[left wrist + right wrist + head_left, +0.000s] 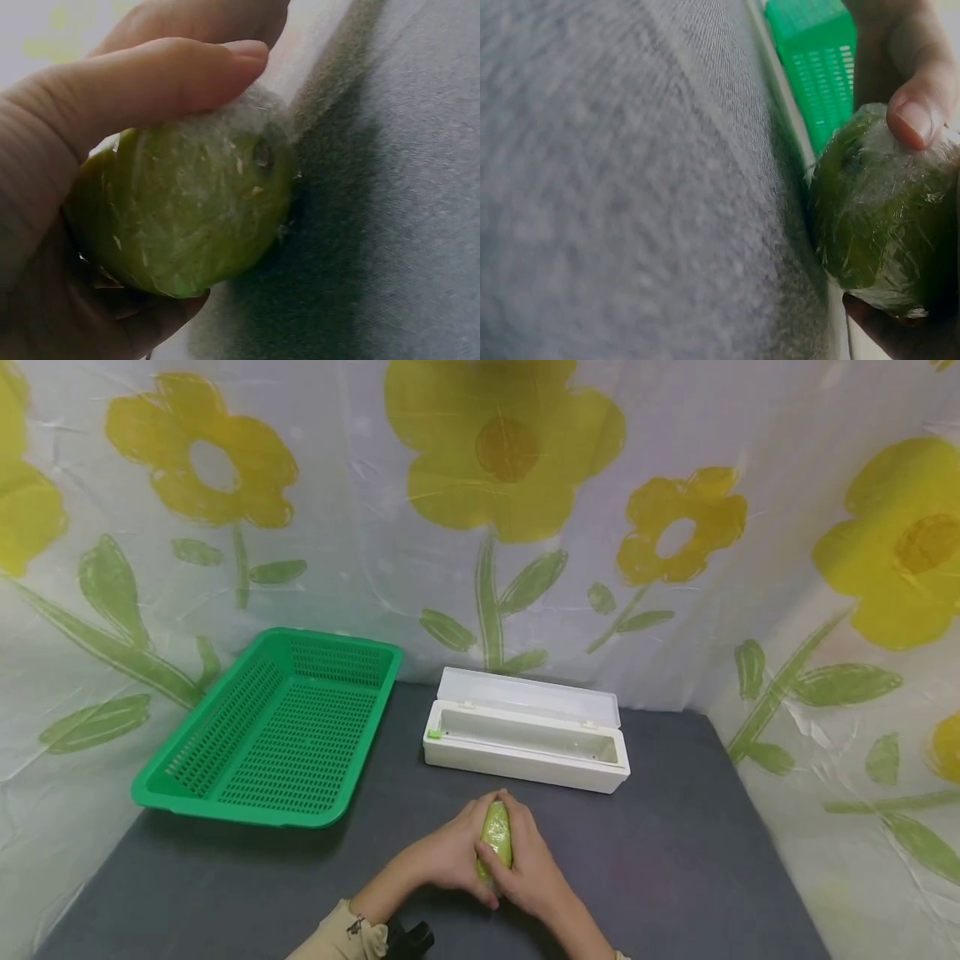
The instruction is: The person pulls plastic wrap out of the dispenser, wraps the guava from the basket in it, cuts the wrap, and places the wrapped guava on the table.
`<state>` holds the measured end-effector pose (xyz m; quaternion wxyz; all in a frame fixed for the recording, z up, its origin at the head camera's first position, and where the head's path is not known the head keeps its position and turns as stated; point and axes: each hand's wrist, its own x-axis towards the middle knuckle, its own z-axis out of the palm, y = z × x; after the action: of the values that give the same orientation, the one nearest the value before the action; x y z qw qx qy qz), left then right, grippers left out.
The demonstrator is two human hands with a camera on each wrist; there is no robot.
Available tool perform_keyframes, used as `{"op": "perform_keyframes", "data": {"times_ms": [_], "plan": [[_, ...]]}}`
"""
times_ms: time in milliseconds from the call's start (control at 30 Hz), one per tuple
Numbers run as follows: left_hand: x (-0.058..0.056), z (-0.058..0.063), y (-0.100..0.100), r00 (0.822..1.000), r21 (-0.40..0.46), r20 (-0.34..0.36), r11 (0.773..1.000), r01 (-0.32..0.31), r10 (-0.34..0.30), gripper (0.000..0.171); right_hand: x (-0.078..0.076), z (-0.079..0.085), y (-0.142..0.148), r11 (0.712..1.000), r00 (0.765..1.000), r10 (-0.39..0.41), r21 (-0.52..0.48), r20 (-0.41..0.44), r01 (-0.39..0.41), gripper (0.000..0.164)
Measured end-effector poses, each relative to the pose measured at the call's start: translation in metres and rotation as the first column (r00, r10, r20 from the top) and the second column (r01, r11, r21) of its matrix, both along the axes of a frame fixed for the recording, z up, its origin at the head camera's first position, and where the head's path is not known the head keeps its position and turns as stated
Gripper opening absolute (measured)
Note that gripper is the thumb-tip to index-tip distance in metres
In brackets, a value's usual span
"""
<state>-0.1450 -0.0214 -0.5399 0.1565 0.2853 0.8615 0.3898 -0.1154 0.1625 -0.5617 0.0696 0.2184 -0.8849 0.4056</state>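
Observation:
A yellow-green fruit [497, 835] wrapped in clear cling film is held between both hands, a little above the grey table near its front. My left hand [452, 857] curves round its left side, and my right hand [529, 870] grips it from the right with the thumb across it. In the left wrist view, a thumb presses wrinkled film against one end of the fruit [195, 210], with fingers beneath. Seen from the right wrist, the film lies crumpled over the fruit [881, 217], and a thumb rests on top. The exact kind of fruit is unclear.
Beyond the hands stands a long white box [525, 760], its lid [528, 693] raised and a small green piece [434, 734] at its left end. A green slotted basket [341, 814] lies on the left. Flower-printed sheeting [337, 568] surrounds the grey table [675, 843].

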Motion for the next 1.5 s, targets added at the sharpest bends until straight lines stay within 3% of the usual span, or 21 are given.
{"op": "perform_keyframes", "data": {"times_ms": [200, 333, 433, 533, 633, 833, 1033, 1167, 1500], "plan": [[0.000, -0.001, -0.001, 1.000, -0.009, -0.017, 1.000, 0.014, -0.015, 0.138, 0.003, -0.001, 0.003, 1.000, 1.000, -0.002, 0.014, 0.019, 0.002, 0.082], [0.001, -0.004, -0.002, 0.999, 0.026, -0.034, 0.999, 0.025, -0.024, 0.139, 0.003, -0.002, 0.014, 0.996, 0.993, 0.095, -0.004, 0.074, -0.095, 0.107], [-0.001, -0.005, -0.004, 0.996, 0.023, -0.065, 0.998, 0.066, -0.064, 0.146, -0.001, -0.002, 0.019, 0.985, 0.981, 0.171, -0.008, 0.087, -0.171, 0.119], [-0.005, -0.004, -0.007, 0.989, -0.006, -0.086, 0.993, 0.118, -0.118, 0.151, -0.004, 0.000, 0.018, 0.981, 0.975, 0.195, -0.006, 0.105, -0.196, 0.114], [-0.008, -0.004, -0.007, 0.987, -0.027, -0.083, 0.990, 0.139, -0.141, 0.145, -0.005, 0.003, 0.016, 0.983, 0.972, 0.180, -0.005, 0.149, -0.182, 0.104], [-0.008, -0.010, -0.005, 0.991, 0.012, -0.085, 0.995, 0.102, -0.100, 0.133, -0.004, 0.008, 0.015, 0.988, 0.973, 0.154, 0.000, 0.171, -0.156, 0.100], [-0.004, -0.014, -0.012, 0.999, 0.090, -0.020, 0.995, 0.032, -0.030, 0.144, -0.008, 0.006, 0.016, 0.981, 0.957, 0.191, -0.056, 0.218, -0.183, 0.131], [-0.002, -0.015, -0.015, 0.999, 0.093, 0.034, 0.996, -0.008, 0.005, 0.153, -0.012, 0.005, 0.022, 0.973, 0.941, 0.230, -0.050, 0.249, -0.225, 0.149], [0.000, -0.027, -0.010, 0.998, 0.085, 0.044, 0.995, -0.047, 0.043, 0.138, -0.012, 0.001, 0.028, 0.972, 0.936, 0.224, 0.014, 0.273, -0.236, 0.142]]}}
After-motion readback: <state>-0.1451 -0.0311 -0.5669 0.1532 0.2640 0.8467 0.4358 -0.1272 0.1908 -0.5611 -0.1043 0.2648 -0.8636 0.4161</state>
